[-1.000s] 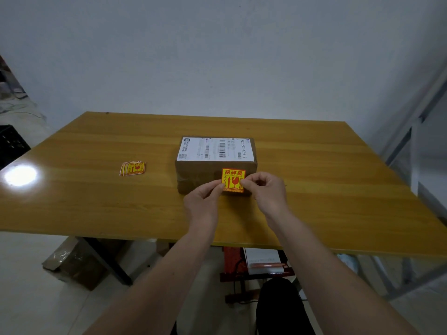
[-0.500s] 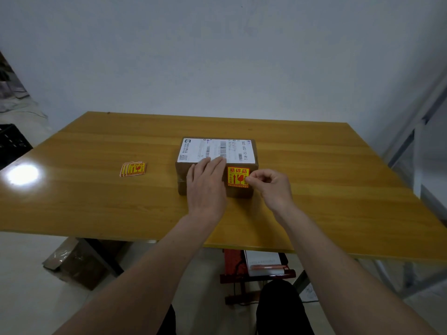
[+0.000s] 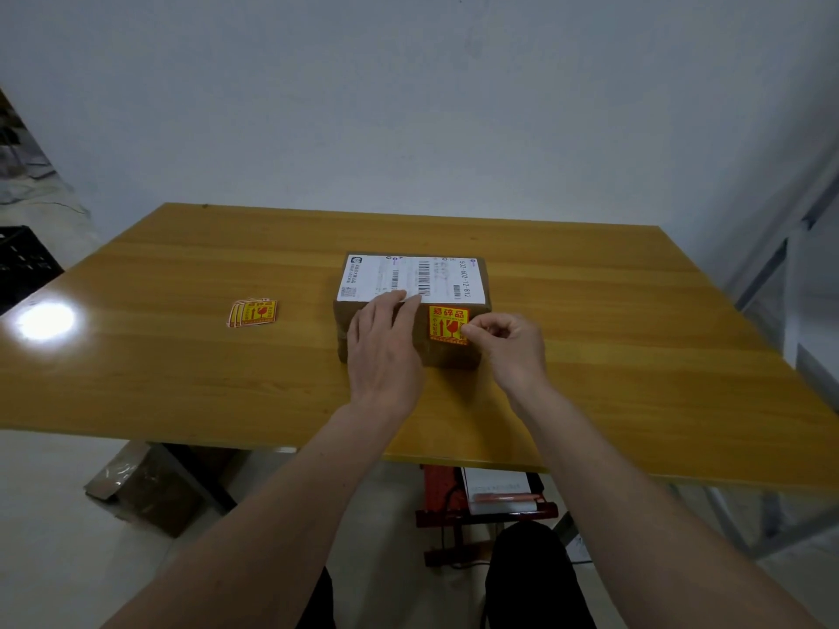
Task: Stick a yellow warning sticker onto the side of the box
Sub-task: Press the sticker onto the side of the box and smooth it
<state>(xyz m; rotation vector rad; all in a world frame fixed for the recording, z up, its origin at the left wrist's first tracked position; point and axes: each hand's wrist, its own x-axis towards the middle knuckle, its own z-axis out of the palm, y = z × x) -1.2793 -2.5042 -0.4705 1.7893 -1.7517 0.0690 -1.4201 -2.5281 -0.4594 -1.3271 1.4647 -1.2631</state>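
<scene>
A brown cardboard box (image 3: 454, 356) with a white shipping label on top sits in the middle of the wooden table (image 3: 635, 356). A yellow warning sticker (image 3: 447, 325) with red print lies against the box's near side, towards its right end. My left hand (image 3: 383, 347) rests flat against the box's near side, fingers reaching its top edge. My right hand (image 3: 508, 345) pinches the sticker's right edge between thumb and fingertips.
A small stack of spare yellow stickers (image 3: 253, 312) lies on the table to the left of the box. A bright light glare (image 3: 45, 320) shows near the table's left edge. A black crate (image 3: 22, 265) stands at far left. Boxes and a red stool sit under the table.
The sticker went from being held by both hands in front of the box to lying against its side. My left hand let go and moved flat onto the box.
</scene>
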